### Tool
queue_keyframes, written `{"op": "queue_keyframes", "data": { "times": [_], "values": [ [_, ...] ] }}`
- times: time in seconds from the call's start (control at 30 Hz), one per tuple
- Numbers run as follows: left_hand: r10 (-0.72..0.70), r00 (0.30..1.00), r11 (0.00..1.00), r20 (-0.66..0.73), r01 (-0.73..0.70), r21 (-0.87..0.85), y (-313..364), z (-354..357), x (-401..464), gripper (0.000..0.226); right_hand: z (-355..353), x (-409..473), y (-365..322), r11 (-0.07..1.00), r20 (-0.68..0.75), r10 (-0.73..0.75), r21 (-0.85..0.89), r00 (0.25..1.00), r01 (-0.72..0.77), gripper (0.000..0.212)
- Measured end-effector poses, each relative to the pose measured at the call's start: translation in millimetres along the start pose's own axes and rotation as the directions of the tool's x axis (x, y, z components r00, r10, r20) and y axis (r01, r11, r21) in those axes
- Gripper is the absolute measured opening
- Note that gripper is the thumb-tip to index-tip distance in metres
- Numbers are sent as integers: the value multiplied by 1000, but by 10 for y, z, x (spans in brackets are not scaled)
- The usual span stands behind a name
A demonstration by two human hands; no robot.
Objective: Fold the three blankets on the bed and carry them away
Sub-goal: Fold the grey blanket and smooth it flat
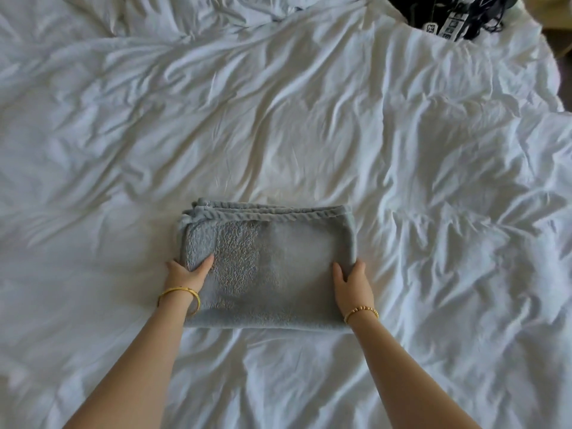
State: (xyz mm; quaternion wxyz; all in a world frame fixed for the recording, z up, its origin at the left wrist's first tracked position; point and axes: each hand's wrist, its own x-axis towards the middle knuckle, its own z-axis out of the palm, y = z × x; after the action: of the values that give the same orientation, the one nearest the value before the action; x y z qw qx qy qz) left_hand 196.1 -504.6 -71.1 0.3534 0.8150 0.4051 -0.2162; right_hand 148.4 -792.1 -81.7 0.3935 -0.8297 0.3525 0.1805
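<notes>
A grey-blue fleece blanket [266, 267] lies folded into a thick, flat rectangle just below the centre of the frame, on a bed [309, 134] covered in white, heavily creased bedding. Its top face is nubbly and matted on the left part, smoother on the right, and along the far edge several stacked layers show as soft corded hems.

Both bare forearms reach up from the lower edge of the frame to the blanket's two short sides. The left hand [187, 272] grips the left side about halfway along, thumb lying on top of the pile and the fingers tucked out of sight round the edge. The right hand [351, 280] holds the right side in the same way, thumb on top, fingers curled round the edge. A plain gold bangle [182, 294] sits on the left wrist and a beaded gold bracelet [362, 312] on the right.

In the upper right corner a dark cloth item with black-and-white patterned strips [455, 17] rests on the bedding, well apart from the blanket
</notes>
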Motion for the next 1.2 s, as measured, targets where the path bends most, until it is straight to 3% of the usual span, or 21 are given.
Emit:
{"op": "queue_keyframes", "data": {
  "times": [0.1,0.2,0.37,0.57,0.77,0.93,1.03,1.2],
  "values": [
    [-45,990,999,137,45,1,25,-211,-175,71,-186,-128,19,974,164,130,165,978,-157,42],
    [45,993,999,110,-44,-8,155,-419,-450,62,-406,-296,-125,929,247,117,316,962,-194,34],
    [179,983,982,37,-176,-69,227,-888,-968,44,-701,-739,-551,929,288,20,349,958,-125,8],
    [187,975,967,-120,-204,-155,-105,-1668,-1486,45,-715,-1475,-1097,968,301,-119,247,946,43,8],
    [59,934,943,-353,-168,-286,-733,-2610,-1767,55,-205,-2307,-1671,930,314,-367,160,876,332,2],
    [10,892,915,-452,-190,-356,-1427,-3410,-1809,57,488,-3010,-2037,875,313,-472,52,824,481,19],
    [-25,884,897,-467,-187,-401,-1924,-3857,-1781,54,964,-3471,-2202,834,294,-527,1,797,551,13],
    [-92,887,870,-452,-149,-470,-2757,-4528,-1601,55,1773,-4213,-2511,812,312,-537,-63,784,581,20]
  ]
}}
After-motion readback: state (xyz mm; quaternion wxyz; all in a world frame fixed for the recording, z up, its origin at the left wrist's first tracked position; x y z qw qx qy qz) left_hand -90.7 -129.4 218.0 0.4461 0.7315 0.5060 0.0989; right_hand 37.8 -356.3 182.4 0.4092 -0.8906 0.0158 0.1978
